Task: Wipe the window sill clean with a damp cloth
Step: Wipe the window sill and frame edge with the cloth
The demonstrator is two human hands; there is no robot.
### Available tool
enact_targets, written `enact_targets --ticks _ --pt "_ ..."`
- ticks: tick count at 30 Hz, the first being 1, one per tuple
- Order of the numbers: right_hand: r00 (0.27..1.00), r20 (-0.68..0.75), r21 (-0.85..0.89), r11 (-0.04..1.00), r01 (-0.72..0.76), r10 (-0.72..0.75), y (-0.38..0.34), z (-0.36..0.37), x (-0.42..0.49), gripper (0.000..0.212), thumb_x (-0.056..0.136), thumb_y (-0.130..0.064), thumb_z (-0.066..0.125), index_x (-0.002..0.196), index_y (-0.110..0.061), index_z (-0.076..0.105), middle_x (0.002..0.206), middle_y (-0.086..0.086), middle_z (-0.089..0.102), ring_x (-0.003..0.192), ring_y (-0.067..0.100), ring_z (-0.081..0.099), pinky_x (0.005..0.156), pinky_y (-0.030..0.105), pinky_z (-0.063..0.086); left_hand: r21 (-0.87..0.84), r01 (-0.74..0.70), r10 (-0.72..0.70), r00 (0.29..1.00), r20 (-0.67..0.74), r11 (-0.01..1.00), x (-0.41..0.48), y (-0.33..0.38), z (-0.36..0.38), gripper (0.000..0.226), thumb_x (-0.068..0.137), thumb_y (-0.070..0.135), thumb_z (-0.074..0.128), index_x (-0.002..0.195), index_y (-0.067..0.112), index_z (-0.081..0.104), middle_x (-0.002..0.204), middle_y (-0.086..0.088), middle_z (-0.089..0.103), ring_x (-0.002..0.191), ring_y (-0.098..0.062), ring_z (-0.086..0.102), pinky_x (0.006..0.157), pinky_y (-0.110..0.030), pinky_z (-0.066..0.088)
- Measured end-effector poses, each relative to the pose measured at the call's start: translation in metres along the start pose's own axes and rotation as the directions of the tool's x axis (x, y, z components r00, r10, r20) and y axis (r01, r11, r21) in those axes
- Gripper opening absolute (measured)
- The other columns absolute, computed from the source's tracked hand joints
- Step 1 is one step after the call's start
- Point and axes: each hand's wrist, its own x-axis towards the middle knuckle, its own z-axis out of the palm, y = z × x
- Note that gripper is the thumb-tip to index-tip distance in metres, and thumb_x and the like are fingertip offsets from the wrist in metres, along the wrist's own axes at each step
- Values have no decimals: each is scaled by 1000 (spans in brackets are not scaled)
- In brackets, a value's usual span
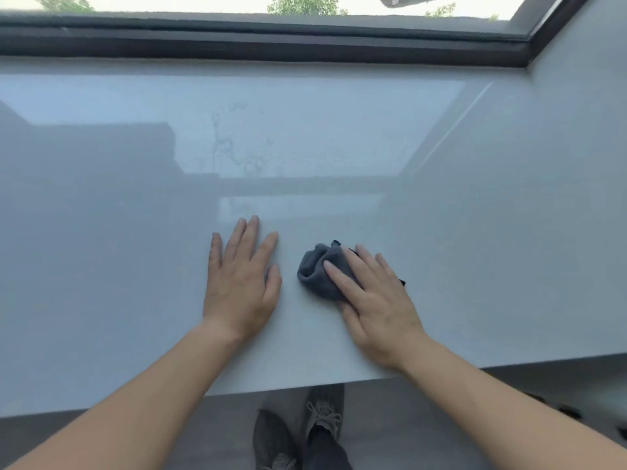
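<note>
A wide, glossy pale-grey window sill (pixel 475 232) fills most of the head view, running from a dark window frame (pixel 271 45) at the far edge to a straight near edge above the floor. The left hand (pixel 241 283) lies flat on the sill, palm down, fingers spread and empty, just left of centre. The right hand (pixel 376 300) rests just to its right, fingers extended and pressing down on a crumpled dark-grey cloth (pixel 317 271); the fingers lie across the cloth's right part rather than closing around it, and the bunched left part sticks out beyond the fingertips. A small dark corner of cloth also shows at the right side of the hand. Cloth and left hand are near each other but apart, with bare sill between them.

Farther away, about midway to the frame, faint dried water marks (pixel 234 144) speckle the surface. The sill mirrors the bright window. At the far right a pale wall (pixel 583 62) meets the sill. Below the near edge, two grey laced sneakers (pixel 305 432) stand on a dark floor (pixel 210 435). Through the glass, green foliage (pixel 302 5) and part of a car (pixel 403 0) are visible.
</note>
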Motion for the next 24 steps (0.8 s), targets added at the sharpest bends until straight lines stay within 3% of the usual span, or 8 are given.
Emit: enact_targets --ticks 3,6,12,14,17,19,22,24 --pt "981 -67 8 984 -181 181 16 -3 6 59 92 -28 42 150 -29 36 162 1 26 149 29 20 122 48 13 15 9 -9 1000 8 1000 4 -6 0 61 93 41 26 149 20 37 165 -6 15 153 -18 4 122 -48 -4" --pt "876 -200 85 899 -430 438 -10 4 2 59 92 -28 35 151 -24 36 160 7 28 149 32 21 122 47 12 26 12 -12 1000 8 1000 5 -10 0 61 93 42 28 149 21 36 165 -6 15 153 -19 3 122 -47 -7" --pt "1000 -14 -2 1000 -21 21 -47 12 -48 61 89 -24 48 150 -27 37 162 4 26 151 27 18 122 47 13 21 6 -6 1000 8 1000 11 -19 -7 57 96 38 35 150 21 34 165 -6 15 152 -19 3 122 -48 -5" --pt "982 -53 2 983 -183 183 -25 6 -46 60 90 -26 41 150 -27 36 162 4 26 150 28 19 123 47 12 13 8 -8 1000 13 1000 14 -20 -9 56 97 37 37 151 21 33 165 -5 14 153 -18 2 122 -47 -6" --pt "864 -185 55 883 -466 467 -27 3 -43 59 93 -28 34 152 -23 34 160 8 28 149 31 20 123 48 13 6 18 -18 1000 11 1000 18 -20 -12 56 97 36 39 150 21 34 165 -5 14 153 -18 2 122 -46 -7" --pt "898 -191 38 917 -396 396 -46 11 -53 60 91 -25 38 151 -21 35 160 9 28 150 31 20 122 48 13 8 25 -25 1000 16 1000 20 -18 -12 56 96 36 38 150 21 34 165 -5 15 152 -19 3 122 -47 -7" --pt "993 -74 9 995 -96 96 -39 9 -73 62 87 -22 47 149 -22 40 160 9 30 149 31 22 121 49 17 2 38 -38 999 18 999 23 -16 -13 57 93 38 36 147 20 38 163 -6 19 152 -21 6 122 -49 -5" --pt "997 -36 -21 998 -62 61 -7 0 -74 62 87 -24 47 148 -23 40 160 6 30 149 31 24 121 49 17 -24 48 -48 999 4 999 25 -13 -15 52 93 32 42 143 19 43 161 -6 24 152 -23 9 122 -51 -4"
